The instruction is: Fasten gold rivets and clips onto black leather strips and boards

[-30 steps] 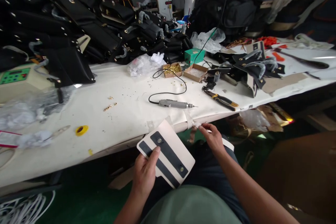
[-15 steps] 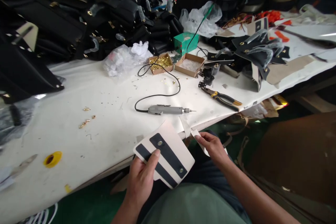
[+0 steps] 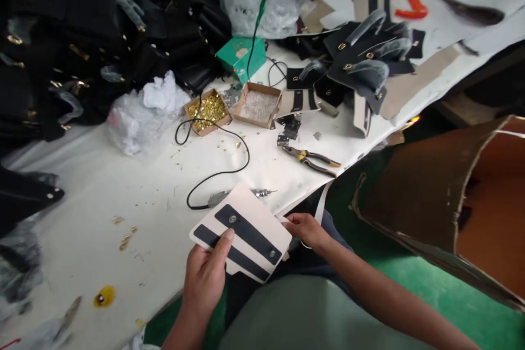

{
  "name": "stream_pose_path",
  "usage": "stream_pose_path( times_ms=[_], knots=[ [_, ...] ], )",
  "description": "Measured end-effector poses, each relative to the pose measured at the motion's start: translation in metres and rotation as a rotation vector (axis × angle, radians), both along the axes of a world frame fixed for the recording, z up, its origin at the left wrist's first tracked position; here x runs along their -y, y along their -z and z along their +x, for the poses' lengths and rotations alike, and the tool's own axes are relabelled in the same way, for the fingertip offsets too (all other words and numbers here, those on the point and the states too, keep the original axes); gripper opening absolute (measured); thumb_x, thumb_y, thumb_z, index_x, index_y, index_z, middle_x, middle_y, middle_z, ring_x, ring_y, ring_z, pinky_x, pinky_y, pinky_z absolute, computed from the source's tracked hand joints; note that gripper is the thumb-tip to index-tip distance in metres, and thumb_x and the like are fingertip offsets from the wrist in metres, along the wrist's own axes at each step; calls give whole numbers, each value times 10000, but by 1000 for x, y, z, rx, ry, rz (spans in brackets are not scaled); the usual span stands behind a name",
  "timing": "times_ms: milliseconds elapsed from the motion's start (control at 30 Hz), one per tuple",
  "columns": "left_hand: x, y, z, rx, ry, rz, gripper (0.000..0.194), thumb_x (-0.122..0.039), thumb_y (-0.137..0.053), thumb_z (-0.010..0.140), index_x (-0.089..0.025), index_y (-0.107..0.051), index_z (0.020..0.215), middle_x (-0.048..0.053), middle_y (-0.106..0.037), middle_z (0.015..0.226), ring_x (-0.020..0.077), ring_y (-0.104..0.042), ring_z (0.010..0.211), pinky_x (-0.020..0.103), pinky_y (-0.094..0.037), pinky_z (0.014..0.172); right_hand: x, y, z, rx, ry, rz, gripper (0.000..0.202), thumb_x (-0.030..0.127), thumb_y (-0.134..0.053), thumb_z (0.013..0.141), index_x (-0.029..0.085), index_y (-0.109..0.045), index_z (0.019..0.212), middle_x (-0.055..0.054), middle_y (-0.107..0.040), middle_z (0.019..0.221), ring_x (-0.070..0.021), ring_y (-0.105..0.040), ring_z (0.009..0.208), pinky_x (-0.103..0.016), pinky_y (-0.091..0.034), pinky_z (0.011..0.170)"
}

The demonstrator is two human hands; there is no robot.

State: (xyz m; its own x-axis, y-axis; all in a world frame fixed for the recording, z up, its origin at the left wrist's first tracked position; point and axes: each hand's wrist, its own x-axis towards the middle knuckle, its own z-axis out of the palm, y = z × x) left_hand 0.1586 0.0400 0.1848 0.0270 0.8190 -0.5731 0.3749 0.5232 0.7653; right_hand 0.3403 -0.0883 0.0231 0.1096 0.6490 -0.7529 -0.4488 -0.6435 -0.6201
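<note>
"Which step are we on?"
"Handling a striped panel [image 3: 246, 233] together with a white strip [image 3: 322, 203], we think. Our left hand [image 3: 206, 278] clamps the panel firmly by the table [image 3: 159, 251]; our right hand [image 3: 307, 229] pinches the strip, fingertips closed, by the panel's right edge. Touching or not, we can't tell."
"And the next move?"
"A steady panel and careful pinch, we'd judge."
</note>
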Motion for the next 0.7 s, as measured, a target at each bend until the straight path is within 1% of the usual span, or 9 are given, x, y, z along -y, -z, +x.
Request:
stream_pose_path(
  times_ms=[100, 167, 233, 300, 400, 467, 500, 600, 700],
  knots=[
    [-6, -32, 23, -17, 60, -19, 598, -563, -822, 739, -149, -759, 1165, 109, -808, 1078, 341, -746, 1048, 374, -606, 914, 7, -19, 11, 61, 71, 10, 376, 502, -865, 650, 172, -684, 650, 17, -625, 553, -110, -492, 502, -244, -366, 509],
    [-10, -51, 43, -35, 109, -11, 592, -567, -819, 738, -150, -761, 1155, 107, -809, 1072, 339, -752, 1025, 363, -615, 871, 14, -33, 23, 86, 139, 46, 394, 513, -866, 639, 173, -668, 639, 7, -635, 554, -120, -512, 500, -248, -370, 502],
    [-11, -69, 67, -30, 157, 46, 575, -562, -806, 755, -152, -757, 1155, 103, -805, 1092, 337, -743, 1054, 358, -609, 879, 22, -50, 45, 111, 232, 101, 435, 564, -846, 654, 179, -644, 650, -6, -660, 582, -132, -542, 515, -255, -393, 516],
    [-9, -83, 97, 4, 208, 119, 553, -547, -790, 777, -147, -753, 1158, 99, -800, 1117, 337, -727, 1101, 362, -594, 919, 33, -72, 76, 131, 331, 159, 466, 618, -809, 692, 187, -631, 697, -11, -683, 618, -142, -574, 541, -264, -428, 552],
    [3, -99, 146, 67, 299, 170, 537, -518, -773, 798, -129, -745, 1167, 106, -797, 1123, 343, -712, 1132, 387, -581, 947, 54, -116, 133, 149, 451, 256, 463, 624, -776, 757, 186, -692, 880, -11, -706, 670, -170, -641, 608, -287, -478, 629],
    [15, -107, 177, 104, 353, 196, 528, -500, -768, 809, -126, -738, 1182, 109, -795, 1126, 335, -714, 1129, 396, -569, 968, 72, -152, 171, 182, 499, 325, 473, 582, -786, 784, 174, -731, 1017, -30, -730, 734, -192, -673, 672, -301, -491, 672],
    [21, -110, 192, 125, 380, 202, 525, -492, -764, 818, -129, -732, 1196, 109, -791, 1140, 327, -714, 1133, 397, -559, 987, 81, -171, 188, 204, 513, 348, 466, 569, -786, 794, 171, -739, 1031, -35, -733, 746, -197, -675, 686, -304, -490, 679],
    [41, -120, 232, 187, 453, 187, 528, -494, -757, 835, -134, -721, 1219, 117, -780, 1176, 318, -707, 1156, 404, -536, 1023, 108, -223, 226, 264, 530, 391, 400, 565, -782, 808, 182, -713, 897, -23, -709, 693, -183, -645, 644, -300, -473, 660],
    [59, -130, 269, 244, 526, 146, 543, -510, -757, 830, -116, -726, 1203, 136, -788, 1135, 336, -717, 1130, 431, -543, 1005, 129, -259, 247, 292, 539, 445, 401, 572, -778, 811, 200, -629, 791, 5, -652, 653, -156, -594, 590, -287, -453, 619]
  ],
)
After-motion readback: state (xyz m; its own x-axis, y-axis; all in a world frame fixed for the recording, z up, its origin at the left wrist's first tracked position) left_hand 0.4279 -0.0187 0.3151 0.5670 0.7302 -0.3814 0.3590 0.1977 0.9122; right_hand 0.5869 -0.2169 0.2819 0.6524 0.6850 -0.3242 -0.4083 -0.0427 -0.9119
